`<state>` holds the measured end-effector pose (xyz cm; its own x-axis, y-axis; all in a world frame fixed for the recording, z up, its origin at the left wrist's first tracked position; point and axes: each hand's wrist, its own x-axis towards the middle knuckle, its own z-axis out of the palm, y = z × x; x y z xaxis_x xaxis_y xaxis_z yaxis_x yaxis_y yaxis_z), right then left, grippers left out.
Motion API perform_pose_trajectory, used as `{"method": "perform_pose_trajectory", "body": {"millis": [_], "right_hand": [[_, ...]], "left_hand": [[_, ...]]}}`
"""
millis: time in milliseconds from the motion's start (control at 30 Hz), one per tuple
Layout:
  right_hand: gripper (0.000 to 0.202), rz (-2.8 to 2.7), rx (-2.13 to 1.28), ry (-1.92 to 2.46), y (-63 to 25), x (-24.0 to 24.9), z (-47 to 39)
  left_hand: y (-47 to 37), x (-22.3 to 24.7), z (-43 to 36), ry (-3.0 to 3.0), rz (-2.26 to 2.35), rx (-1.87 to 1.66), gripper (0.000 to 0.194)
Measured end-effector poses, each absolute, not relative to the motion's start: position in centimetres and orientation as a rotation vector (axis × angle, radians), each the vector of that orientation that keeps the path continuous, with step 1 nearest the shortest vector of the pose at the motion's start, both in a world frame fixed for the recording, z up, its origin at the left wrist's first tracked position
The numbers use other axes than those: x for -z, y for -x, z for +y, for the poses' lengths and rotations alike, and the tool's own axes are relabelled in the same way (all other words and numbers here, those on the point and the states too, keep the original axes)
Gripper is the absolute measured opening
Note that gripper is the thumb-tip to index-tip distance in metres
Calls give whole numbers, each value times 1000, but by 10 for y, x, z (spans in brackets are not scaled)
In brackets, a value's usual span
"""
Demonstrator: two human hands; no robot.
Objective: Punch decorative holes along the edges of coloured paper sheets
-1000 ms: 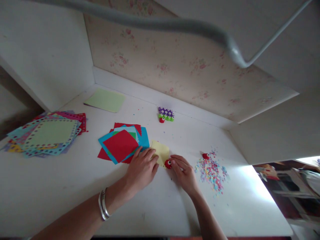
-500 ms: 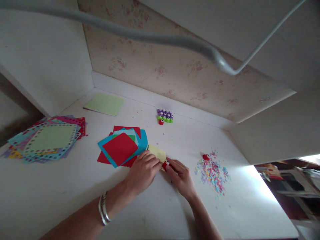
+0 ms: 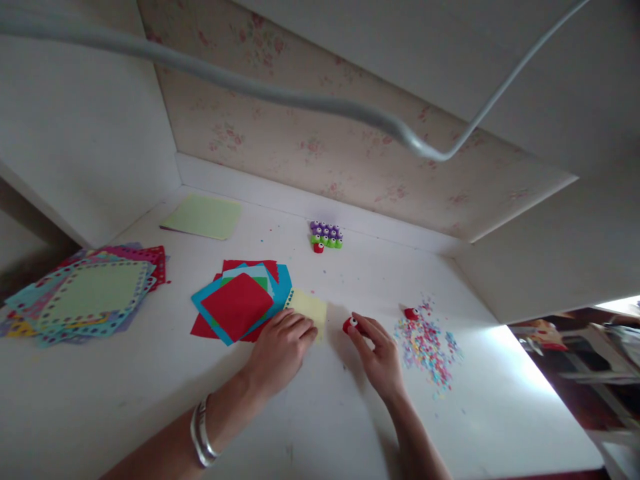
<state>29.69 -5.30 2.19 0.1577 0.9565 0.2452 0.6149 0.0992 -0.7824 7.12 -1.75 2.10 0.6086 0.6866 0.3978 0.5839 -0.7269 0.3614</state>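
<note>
A pale yellow sheet of paper (image 3: 309, 305) lies near the middle of the table, with a row of small punched holes along its left edge. My left hand (image 3: 283, 340) is closed over its lower part, the fingers together and covering that edge. Just right of the sheet, apart from it, my right hand (image 3: 377, 350) pinches a small red craft punch (image 3: 350, 325) marked with a white eye. Another red punch (image 3: 411, 313) sits beside a scatter of colourful paper confetti (image 3: 427, 350) on the right.
Red, blue and green papers (image 3: 239, 307) overlap left of my hands. Farther left is a pile of hole-edged sheets (image 3: 95, 293); light green paper (image 3: 203, 217) lies behind. Purple, green and red punches (image 3: 326, 235) stand by the wall. A grey cable (image 3: 300, 101) hangs across above.
My right hand has drawn the red punch off the yellow paper's right edge, moving slightly right. My left hand stays on the paper. The view has shifted a little.
</note>
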Motion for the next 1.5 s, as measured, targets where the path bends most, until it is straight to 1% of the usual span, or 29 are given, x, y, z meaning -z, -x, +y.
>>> {"method": "perform_pose_trajectory", "body": {"millis": [133,300,400,500,600,667,733,833,900,1000,1200,1367,1500], "right_hand": [[36,-1530,-381,1744,-328,-19,-55],[46,-1502,-106,2011,-381,-17,-57],[50,-1549,-8,2120,-410,-11,-58],[50,-1611,96,2099,-420,-8,-59],[43,-1675,253,1913,-403,-12,-59],[33,-1753,229,1783,-378,-18,-58],[25,-1840,63,1708,-348,-24,-56],[18,-1953,-245,1620,-305,-27,-51],[15,-2034,-347,1577,-284,-26,-49],[15,-2066,-344,1578,-271,-21,-44],[17,-1999,-318,1580,-272,-13,-40],[19,-2103,-234,1587,-269,-12,-42],[18,-2143,-166,1618,-267,-12,-43]], "left_hand": [[-73,-20,-17,-2571,1058,-729,25],[-75,-19,-17,-2530,1061,-781,23],[-76,-20,-18,-2519,1064,-797,22],[-76,-22,-19,-2522,1079,-789,23],[-75,-23,-20,-2543,1088,-753,23],[-75,-23,-21,-2560,1086,-727,24],[-75,-22,-22,-2570,1086,-706,25],[-75,-23,-22,-2571,1098,-685,25],[-76,-24,-21,-2557,1112,-684,25],[-75,-25,-20,-2523,1141,-675,24],[-75,-25,-20,-2511,1167,-600,21],[-82,-29,-20,-2583,1192,-577,29],[-86,-32,-19,-2629,1182,-542,26]]}}
